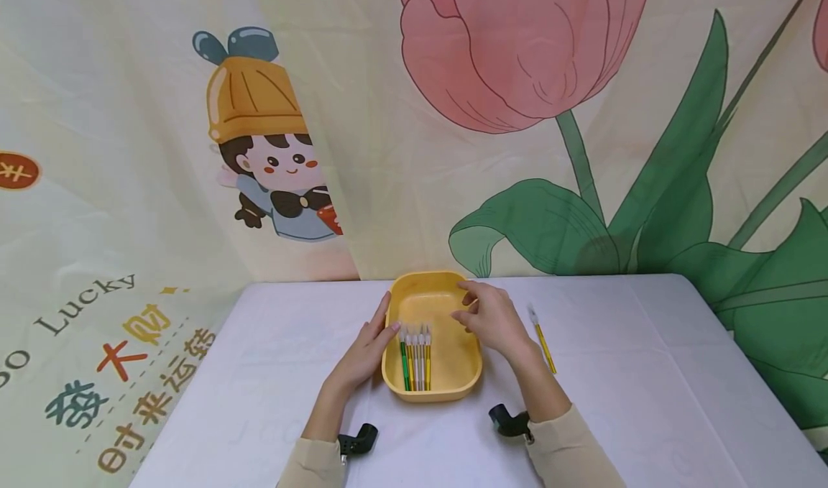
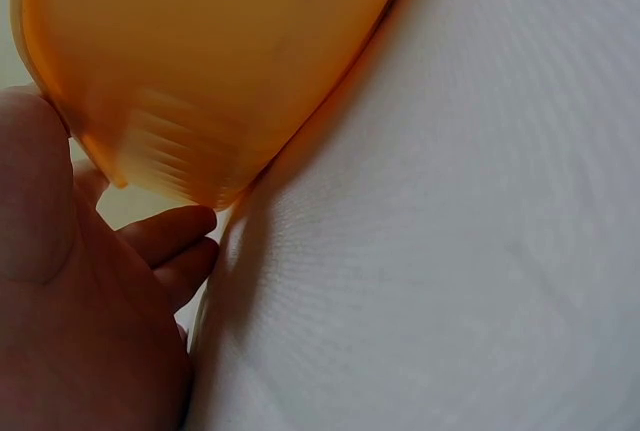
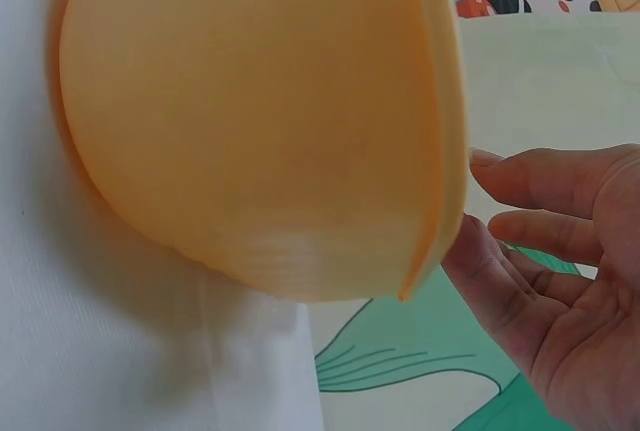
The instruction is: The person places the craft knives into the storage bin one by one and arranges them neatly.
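A yellow plastic tray [image 1: 432, 394] with raised walls sits on the table before me. My left hand [image 1: 362, 353] grips its left wall, the thumb over the rim and the fingers along the outside; the left wrist view shows that thumb at the tray's rim [image 2: 28, 41]. Inside, at the lower left, several slim pens [image 1: 415, 362] with pale tips lie side by side, one green and the others yellow or greyish. Over the tray's right rim hovers my right hand [image 1: 494, 319], its fingers loosely bent and apart, holding nothing. In the right wrist view, its fingertips are close to the rim [image 3: 455, 141].
One more yellow pen [image 1: 543, 341] with a pale tip lies on the white tablecloth [image 1: 647, 373], right of the tray beyond my right wrist. Behind the table's far edge hangs a printed cloth [image 1: 375, 129] with a tulip and a cartoon figure.
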Motion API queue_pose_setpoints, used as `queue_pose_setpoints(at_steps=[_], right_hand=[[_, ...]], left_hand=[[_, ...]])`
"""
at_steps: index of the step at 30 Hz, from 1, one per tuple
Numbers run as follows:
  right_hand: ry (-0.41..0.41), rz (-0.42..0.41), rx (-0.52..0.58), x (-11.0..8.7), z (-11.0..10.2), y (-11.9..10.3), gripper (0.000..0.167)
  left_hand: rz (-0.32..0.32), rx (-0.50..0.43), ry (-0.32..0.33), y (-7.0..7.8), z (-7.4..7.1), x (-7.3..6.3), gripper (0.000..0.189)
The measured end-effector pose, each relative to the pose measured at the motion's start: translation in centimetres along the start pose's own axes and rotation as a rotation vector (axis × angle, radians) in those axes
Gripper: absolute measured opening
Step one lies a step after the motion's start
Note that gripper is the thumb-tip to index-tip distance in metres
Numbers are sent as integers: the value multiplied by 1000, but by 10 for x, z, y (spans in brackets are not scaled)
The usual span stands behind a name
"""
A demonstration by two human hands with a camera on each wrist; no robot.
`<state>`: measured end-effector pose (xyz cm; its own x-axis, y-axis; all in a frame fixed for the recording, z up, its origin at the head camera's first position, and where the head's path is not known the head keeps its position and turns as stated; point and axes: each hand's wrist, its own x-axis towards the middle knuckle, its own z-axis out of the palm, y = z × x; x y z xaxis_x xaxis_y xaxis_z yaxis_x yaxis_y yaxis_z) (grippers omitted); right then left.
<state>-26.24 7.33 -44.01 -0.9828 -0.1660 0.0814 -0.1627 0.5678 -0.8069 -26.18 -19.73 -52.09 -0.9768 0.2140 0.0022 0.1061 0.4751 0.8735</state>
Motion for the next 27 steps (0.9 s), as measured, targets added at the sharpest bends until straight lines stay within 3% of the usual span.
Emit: queue_pose_setpoints(at_steps=[27], right_hand=[[41,60,6,1,-26,25,59]], left_hand=[[16,5,-7,2,0,-3,64]])
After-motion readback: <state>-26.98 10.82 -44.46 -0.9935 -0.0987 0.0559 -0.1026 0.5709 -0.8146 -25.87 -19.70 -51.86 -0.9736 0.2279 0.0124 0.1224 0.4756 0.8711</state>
